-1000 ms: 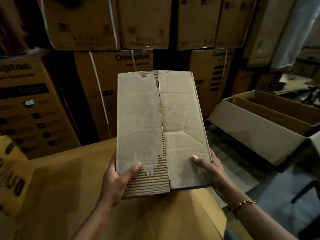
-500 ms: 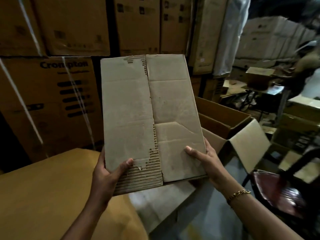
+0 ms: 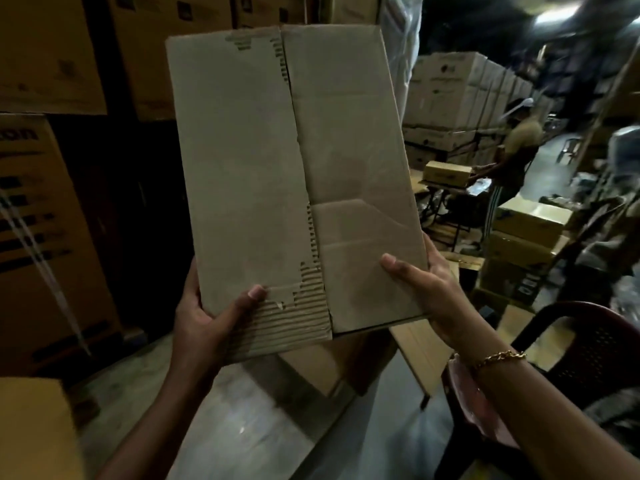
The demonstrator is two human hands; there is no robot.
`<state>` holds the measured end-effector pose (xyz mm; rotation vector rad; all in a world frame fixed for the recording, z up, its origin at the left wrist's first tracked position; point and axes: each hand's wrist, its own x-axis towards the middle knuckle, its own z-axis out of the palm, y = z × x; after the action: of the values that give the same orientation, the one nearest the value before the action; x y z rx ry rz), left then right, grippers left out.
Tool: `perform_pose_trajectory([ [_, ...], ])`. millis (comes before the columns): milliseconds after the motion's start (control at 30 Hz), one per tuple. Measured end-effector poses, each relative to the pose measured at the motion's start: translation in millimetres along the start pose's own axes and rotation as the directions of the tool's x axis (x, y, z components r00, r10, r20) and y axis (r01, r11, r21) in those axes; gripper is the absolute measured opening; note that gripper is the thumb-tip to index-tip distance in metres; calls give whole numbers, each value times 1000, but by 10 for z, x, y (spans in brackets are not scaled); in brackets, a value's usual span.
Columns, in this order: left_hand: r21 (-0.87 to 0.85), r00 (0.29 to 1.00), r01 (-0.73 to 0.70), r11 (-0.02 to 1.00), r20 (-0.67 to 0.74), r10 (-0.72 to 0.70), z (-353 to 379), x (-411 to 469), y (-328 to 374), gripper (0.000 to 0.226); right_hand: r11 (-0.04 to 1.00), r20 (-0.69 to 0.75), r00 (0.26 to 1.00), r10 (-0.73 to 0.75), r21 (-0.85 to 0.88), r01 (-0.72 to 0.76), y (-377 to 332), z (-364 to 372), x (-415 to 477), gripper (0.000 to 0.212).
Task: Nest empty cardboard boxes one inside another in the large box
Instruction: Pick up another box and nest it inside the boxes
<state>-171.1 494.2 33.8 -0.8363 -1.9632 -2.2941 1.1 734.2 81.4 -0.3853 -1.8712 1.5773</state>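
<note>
Two hands hold a cardboard box [image 3: 294, 181] up in mid-air: the left hand [image 3: 204, 320] clamps its lower left corner, the right hand [image 3: 429, 289] its lower right edge. Around it, a dim warehouse with stacked cartons [image 3: 45, 216], grey floor [image 3: 249, 420], a dark chair [image 3: 585, 358], and a distant worker [image 3: 516, 147].

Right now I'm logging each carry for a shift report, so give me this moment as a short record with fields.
held item: cardboard box, closed flap side facing the camera, outer paper torn near its lower edge
left hand: grips lower left corner, thumb on front
right hand: grips lower right edge, thumb on front
wrist: gold bracelet on right
nearby: dark plastic chair at right
background: another person at a table
</note>
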Motion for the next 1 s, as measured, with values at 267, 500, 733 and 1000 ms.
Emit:
perform_pose_trajectory([
  [267, -13, 994, -103, 995, 32, 104, 975, 978, -122, 96, 998, -46, 997, -55, 5, 55, 15, -670, 1116, 68],
  [500, -31, 992, -122, 992, -7, 122, 1500, 1545, -66, 86, 992, 18, 993, -113, -55, 113, -16, -1000, 2073, 51],
  [733, 46, 981, -86, 995, -169, 92, 1983, 1777, -94, 79, 991, 185, 973, -135, 11, 135, 287, -1277, 3029, 56],
  [1000, 14, 960, 74, 997, -271, -68, 2961, 1881, -95, 67, 998, 408, 913, -10, -54, 35, 497, -2021, 3968, 60],
])
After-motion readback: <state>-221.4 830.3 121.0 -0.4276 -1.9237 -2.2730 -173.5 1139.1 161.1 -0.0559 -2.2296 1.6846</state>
